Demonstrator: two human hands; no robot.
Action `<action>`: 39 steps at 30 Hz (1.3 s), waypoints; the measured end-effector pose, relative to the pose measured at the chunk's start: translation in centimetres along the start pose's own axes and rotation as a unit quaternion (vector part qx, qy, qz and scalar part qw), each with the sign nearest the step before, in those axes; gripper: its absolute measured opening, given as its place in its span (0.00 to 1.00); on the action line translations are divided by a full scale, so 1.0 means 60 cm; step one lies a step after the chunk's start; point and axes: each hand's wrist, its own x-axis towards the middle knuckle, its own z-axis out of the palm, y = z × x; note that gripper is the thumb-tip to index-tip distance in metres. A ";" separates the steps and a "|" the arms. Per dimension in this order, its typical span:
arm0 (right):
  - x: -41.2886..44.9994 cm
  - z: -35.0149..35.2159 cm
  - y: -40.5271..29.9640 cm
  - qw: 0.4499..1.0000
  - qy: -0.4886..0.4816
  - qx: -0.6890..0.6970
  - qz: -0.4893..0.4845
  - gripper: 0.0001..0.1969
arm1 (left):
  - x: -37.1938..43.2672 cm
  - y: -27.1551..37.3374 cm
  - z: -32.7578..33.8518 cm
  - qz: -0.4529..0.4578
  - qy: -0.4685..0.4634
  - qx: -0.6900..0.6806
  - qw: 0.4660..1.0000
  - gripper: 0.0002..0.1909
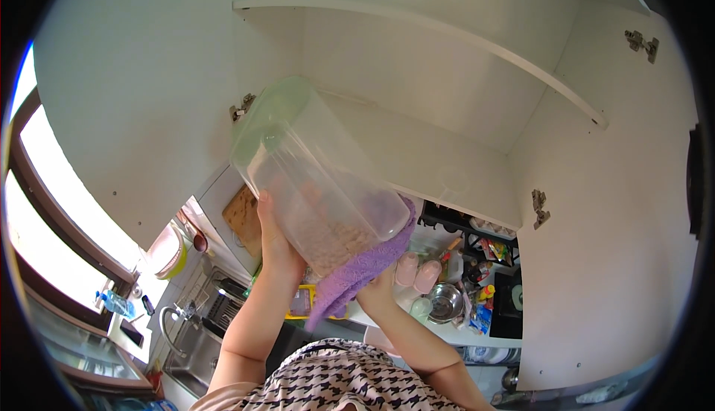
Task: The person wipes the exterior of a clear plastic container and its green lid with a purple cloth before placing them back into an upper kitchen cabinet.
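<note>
A large clear plastic container with a pale green lid is held up, tilted, before an open white cupboard. Small light-brown pieces lie in its bottom end. My left hand grips the container's left side, the thumb against the wall. Under the bottom end, my right hand holds a purple terry cloth against the container; the cloth partly hides the fingers. One end of the cloth hangs down between my forearms.
The cupboard has a shelf above and hinged doors at both sides. Below are a steel sink, a wooden cutting board, pink cups, a steel bowl and a black hob. A window stands at the left.
</note>
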 end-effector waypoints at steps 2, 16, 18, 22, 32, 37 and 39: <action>0.014 0.008 -0.013 0.997 -0.011 0.069 0.030 0.35 | -0.011 -0.005 0.003 -0.003 0.001 0.017 1.000 0.37; -0.043 -0.006 0.115 0.957 -0.176 -0.212 -0.089 0.33 | -0.026 -0.005 0.021 -0.019 0.024 -0.053 0.998 0.38; -0.049 -0.020 0.134 0.932 -0.195 -0.280 -0.119 0.33 | -0.029 -0.012 0.018 -0.016 0.010 -0.027 0.999 0.38; -0.003 -0.019 -0.019 0.973 0.005 -0.219 -0.078 0.35 | -0.023 -0.032 -0.036 0.041 -0.041 0.052 0.997 0.42; 0.112 -0.093 -0.166 0.970 -0.105 -0.219 -0.018 0.42 | -0.033 -0.035 -0.094 0.235 -0.162 0.275 0.918 0.54; 0.133 -0.080 -0.198 0.984 -0.106 -0.146 -0.001 0.41 | -0.051 -0.048 -0.086 0.194 -0.157 0.259 0.933 0.52; 0.149 -0.077 -0.210 0.988 -0.094 -0.119 -0.012 0.41 | -0.055 -0.049 -0.080 0.189 -0.179 0.289 0.921 0.52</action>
